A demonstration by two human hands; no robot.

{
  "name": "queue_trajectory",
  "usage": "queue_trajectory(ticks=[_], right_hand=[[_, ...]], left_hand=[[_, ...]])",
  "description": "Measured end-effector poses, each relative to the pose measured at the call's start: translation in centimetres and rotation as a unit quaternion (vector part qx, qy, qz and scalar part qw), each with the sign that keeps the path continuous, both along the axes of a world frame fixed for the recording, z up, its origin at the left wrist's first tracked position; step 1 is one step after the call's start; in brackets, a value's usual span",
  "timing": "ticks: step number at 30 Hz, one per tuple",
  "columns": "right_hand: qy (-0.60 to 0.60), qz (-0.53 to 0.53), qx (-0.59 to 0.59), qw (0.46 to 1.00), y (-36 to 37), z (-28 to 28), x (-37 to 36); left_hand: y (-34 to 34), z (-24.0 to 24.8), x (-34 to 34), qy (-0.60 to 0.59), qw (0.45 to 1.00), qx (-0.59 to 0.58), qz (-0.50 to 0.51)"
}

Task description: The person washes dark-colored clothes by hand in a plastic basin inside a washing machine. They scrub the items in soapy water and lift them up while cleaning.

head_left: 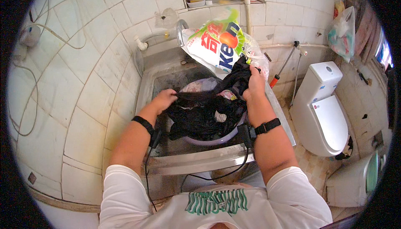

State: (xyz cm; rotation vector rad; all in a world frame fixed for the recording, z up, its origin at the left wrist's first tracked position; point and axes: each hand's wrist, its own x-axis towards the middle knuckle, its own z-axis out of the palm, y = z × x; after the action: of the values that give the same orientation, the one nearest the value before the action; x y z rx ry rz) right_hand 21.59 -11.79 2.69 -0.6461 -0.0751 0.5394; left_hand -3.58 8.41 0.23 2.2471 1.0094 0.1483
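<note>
Gripping one wet, crumpled black garment (204,114) in both closed hands, left hand (163,99) and right hand (255,85), over one lilac basin (217,139) in one steel sink (196,160).

A steel sink (200,160) against the tiled wall carries a pale lilac basin (217,139) full of dark laundry (200,118); a detergent bag (219,45) rests on its back rim.

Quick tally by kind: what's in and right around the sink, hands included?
Hands: 2, left hand and right hand, both gripping the black garment
Black garment: 1
Basin in the sink: 1
Sink: 1
Detergent bag: 1
Tap: 1
Black wristbands: 2, left and right
Total: 9
</note>
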Motion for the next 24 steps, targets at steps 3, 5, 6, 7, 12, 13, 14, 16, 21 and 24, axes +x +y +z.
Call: queue_trajectory(ticks=[3, 5, 6, 7, 12, 13, 14, 16, 21, 24], right_hand=[[-0.010, 0.002, 0.016, 1.000, 0.5, -0.4, 0.2], [0.015, 0.030, 0.002, 0.999, 0.9, -0.8, 0.1], [0.015, 0.032, 0.003, 0.999, 1.2, -1.1, 0.3], [0.020, 0.046, 0.018, 0.999, 1.3, -1.7, 0.9], [0.048, 0.047, 0.019, 0.998, 0.5, -0.2, -0.2], [0.049, 0.043, 0.035, 0.997, 0.7, -0.8, 0.6], [0.051, 0.040, 0.053, 0.997, 0.8, -1.4, 1.7], [0.054, 0.049, 0.054, 0.996, 1.2, -2.7, 3.1], [0.008, -0.025, -0.014, 1.000, 0.7, -1.7, 1.7], [0.042, 0.015, 0.001, 0.999, 0.3, 0.2, -0.4]], left_hand=[[2.9, 0.7, -2.8, -0.148, 0.982, -0.071, 0.090], [5.5, 1.4, -4.3, -0.351, 0.885, -0.297, 0.079], [6.0, 1.9, -4.5, -0.351, 0.885, -0.295, 0.081], [5.6, 3.3, -4.1, -0.367, 0.870, -0.324, 0.061], [-0.6, 7.3, -2.9, -0.331, 0.861, -0.367, 0.122], [-0.7, 6.4, -2.4, -0.255, 0.895, -0.346, 0.118], [-0.6, 5.1, -2.1, -0.218, 0.909, -0.346, 0.075], [-1.1, 2.9, -0.8, -0.045, 0.984, -0.175, -0.003], [-4.3, 0.3, 2.9, 0.195, 0.955, -0.061, -0.215], [-4.7, -1.6, 3.9, 0.290, 0.913, 0.002, -0.288]])
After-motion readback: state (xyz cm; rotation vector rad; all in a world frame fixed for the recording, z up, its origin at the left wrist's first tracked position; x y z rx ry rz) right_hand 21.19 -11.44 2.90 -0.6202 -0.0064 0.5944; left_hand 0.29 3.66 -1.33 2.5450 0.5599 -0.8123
